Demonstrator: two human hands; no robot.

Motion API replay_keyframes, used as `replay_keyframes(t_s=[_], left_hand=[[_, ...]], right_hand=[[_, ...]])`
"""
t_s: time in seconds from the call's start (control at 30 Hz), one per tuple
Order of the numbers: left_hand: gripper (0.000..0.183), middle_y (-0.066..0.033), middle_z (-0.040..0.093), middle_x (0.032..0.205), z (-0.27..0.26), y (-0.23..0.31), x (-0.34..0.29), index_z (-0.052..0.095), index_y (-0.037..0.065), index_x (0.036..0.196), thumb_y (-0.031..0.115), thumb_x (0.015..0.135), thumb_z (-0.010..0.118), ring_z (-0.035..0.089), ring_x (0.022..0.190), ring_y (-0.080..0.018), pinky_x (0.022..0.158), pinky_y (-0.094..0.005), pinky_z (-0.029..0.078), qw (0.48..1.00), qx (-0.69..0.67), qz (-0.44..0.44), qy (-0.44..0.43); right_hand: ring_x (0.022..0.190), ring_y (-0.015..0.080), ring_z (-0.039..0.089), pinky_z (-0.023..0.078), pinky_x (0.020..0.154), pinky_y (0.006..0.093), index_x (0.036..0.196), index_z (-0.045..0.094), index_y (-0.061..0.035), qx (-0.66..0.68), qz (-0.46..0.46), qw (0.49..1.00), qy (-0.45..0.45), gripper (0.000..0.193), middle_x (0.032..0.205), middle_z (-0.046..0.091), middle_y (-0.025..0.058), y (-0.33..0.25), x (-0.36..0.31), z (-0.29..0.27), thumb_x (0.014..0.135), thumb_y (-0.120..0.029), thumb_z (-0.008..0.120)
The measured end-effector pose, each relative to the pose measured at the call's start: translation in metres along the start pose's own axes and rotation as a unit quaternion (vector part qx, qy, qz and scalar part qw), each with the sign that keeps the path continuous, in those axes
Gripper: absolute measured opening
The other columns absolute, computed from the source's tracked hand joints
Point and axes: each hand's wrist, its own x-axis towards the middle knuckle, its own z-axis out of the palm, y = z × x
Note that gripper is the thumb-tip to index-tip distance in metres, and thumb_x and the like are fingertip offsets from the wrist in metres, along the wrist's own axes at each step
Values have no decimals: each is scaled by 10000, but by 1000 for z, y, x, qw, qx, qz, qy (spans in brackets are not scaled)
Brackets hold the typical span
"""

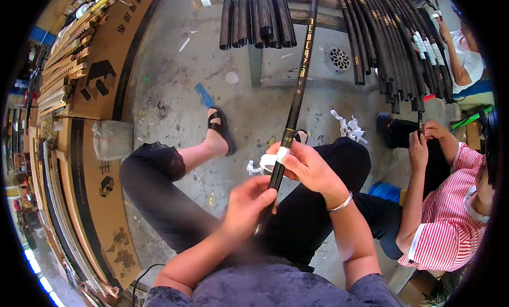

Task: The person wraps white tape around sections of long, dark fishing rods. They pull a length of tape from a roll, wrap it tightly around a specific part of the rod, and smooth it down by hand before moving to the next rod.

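A long black fishing rod (299,89) with gold lettering slants up and away from my lap. My left hand (248,203) is closed round its lower part, thumb along the side. Higher up, my right hand (307,166) pinches a band of white tape (284,152) against the rod. A loop of white tape (268,162) sticks out to the left of the rod, between my two hands. The lowest end of the rod is partly hidden by my left hand.
Bundled black rods (258,20) lie ahead, and more rods (392,41) at the far right. White scraps (348,127) litter the floor. Cardboard boxes (101,179) line the left. On the right sits a co-worker in a striped shirt (448,222), near a blue bucket (385,191).
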Motion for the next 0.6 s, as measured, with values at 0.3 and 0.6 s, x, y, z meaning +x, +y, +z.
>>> replay_keyframes(t_s=[0.3,0.6], left_hand=[[264,-73,647,880,9,9,0,594,-11,1131,96,897,655,610,739,-150,704,-299,517,1000,0,-24,9],[258,-53,625,865,10,13,-3,597,-10,1111,116,898,668,605,755,-143,702,-300,508,1000,-3,-16,3]], right_hand=[[578,45,394,323,515,233,1108,573,-22,-42,-3,999,4,262,692,460,-52,6,-4,-6,994,-256,539],[635,52,450,391,569,225,1119,565,-21,-22,20,1000,-5,266,764,521,-31,-6,-11,4,993,-254,539]])
